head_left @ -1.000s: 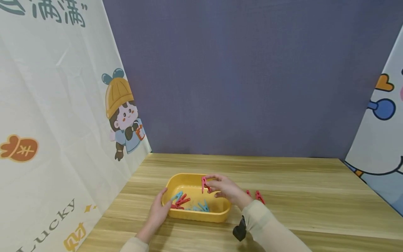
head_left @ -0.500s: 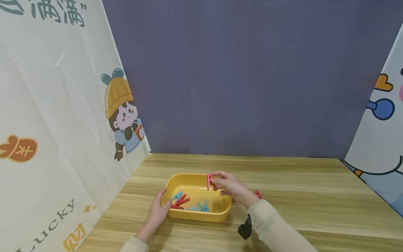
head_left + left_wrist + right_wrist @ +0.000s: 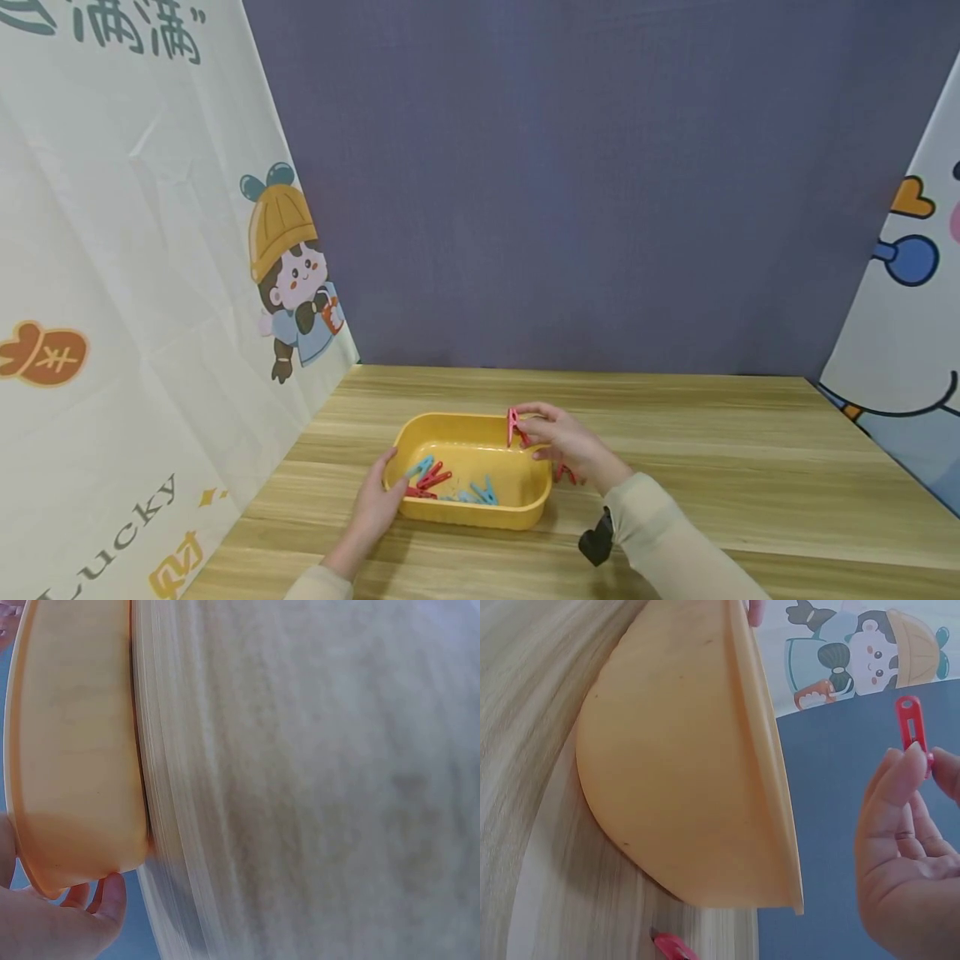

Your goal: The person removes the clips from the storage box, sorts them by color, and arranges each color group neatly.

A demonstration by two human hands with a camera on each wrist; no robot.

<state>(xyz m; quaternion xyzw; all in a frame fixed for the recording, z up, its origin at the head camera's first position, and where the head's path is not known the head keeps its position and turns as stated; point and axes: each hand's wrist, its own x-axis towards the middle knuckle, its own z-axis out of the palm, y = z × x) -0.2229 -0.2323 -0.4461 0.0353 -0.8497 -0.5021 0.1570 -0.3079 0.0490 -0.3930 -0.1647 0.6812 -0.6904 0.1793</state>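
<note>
A yellow plastic basin (image 3: pixel 480 517) stands on the wooden table. My left hand (image 3: pixel 377 498) grips its left end, thumb over the rim and fingers along the outer wall; the left wrist view has the fingertips under that wall (image 3: pixel 82 817). Between thumb and finger of my right hand (image 3: pixel 570 447) is a red clothespin (image 3: pixel 513 427), raised over the basin's right rear rim. The right wrist view gives the same clothespin (image 3: pixel 910 724) upright in the pinch. Inside the basin, red clothespins (image 3: pixel 432 477) and blue clothespins (image 3: pixel 485 492) lie toward the left and front.
Right of the basin, red on the table shows at a clothespin (image 3: pixel 567 473) partly hidden by my right hand. A black wrist device (image 3: pixel 597 540) hangs under the right sleeve. A dark blue cloth (image 3: pixel 570 208) rises behind the table, with printed white cloth (image 3: pixel 150 250) at left.
My right hand, with the red clothespin, has drifted right and slightly back, from over the basin's middle to its right rear rim. The left hand and the basin stay put.
</note>
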